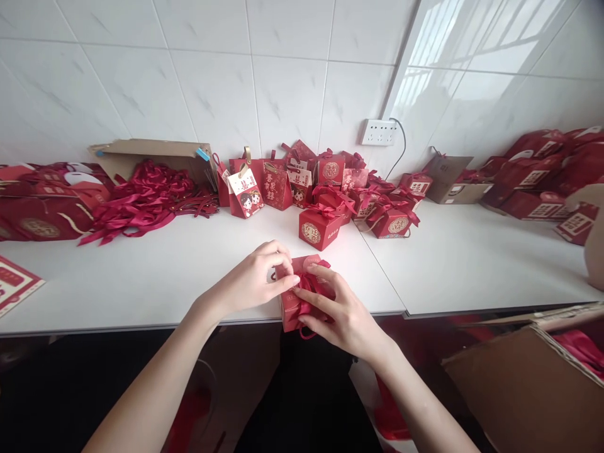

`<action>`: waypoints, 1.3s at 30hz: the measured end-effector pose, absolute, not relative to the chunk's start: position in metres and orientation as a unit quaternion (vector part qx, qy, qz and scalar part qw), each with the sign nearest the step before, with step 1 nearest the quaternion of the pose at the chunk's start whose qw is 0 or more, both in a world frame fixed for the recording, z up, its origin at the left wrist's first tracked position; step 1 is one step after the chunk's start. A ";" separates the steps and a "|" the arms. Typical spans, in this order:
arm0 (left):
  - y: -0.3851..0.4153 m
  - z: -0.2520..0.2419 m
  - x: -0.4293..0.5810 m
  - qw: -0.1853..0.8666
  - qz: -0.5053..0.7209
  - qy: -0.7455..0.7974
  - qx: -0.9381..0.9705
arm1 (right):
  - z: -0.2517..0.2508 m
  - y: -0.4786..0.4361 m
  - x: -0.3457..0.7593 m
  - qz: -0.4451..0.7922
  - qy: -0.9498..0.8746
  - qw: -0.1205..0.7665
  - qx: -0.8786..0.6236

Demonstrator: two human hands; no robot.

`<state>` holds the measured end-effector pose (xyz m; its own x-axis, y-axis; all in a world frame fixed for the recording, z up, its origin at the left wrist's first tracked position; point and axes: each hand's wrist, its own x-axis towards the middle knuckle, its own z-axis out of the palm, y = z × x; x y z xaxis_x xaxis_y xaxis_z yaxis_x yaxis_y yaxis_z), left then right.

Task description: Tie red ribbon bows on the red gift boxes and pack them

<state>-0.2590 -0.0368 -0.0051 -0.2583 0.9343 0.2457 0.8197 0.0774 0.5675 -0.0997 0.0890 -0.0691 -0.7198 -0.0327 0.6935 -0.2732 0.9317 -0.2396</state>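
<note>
A small red gift box (291,303) sits at the front edge of the white table (155,270), with a red ribbon (309,283) across its top. My left hand (255,277) pinches the ribbon at the top left of the box. Closed fingers of my right hand (335,308) hold the ribbon and the box's right side. A loop of ribbon hangs below the box.
Several finished red boxes (317,228) with bows stand behind. A heap of red ribbons (146,198) and a cardboard box (141,154) lie at back left. Flat red boxes (42,201) are far left. An open carton (528,377) is at lower right.
</note>
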 end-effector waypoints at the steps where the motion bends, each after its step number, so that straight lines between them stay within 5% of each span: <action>1: -0.038 -0.005 -0.260 0.099 0.315 0.725 0.604 | -0.070 0.090 -0.099 0.171 -0.912 0.363 0.083; 14: -0.032 -0.012 -0.267 0.222 0.369 0.705 0.564 | -0.084 0.084 -0.100 0.156 -0.916 0.368 0.044; 33: -0.028 -0.014 -0.257 0.153 0.316 0.776 0.524 | -0.080 0.083 -0.100 0.164 -0.924 0.342 0.042; 39: -0.030 -0.010 -0.255 0.131 0.317 0.779 0.525 | -0.075 0.081 -0.097 0.063 -0.937 0.339 0.049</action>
<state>-0.2547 -0.0298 -0.0095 -0.4136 0.9012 0.1295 0.7351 0.2466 0.6316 -0.0972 0.0815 -0.0754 -0.7651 -0.0491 0.6421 -0.1349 0.9872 -0.0854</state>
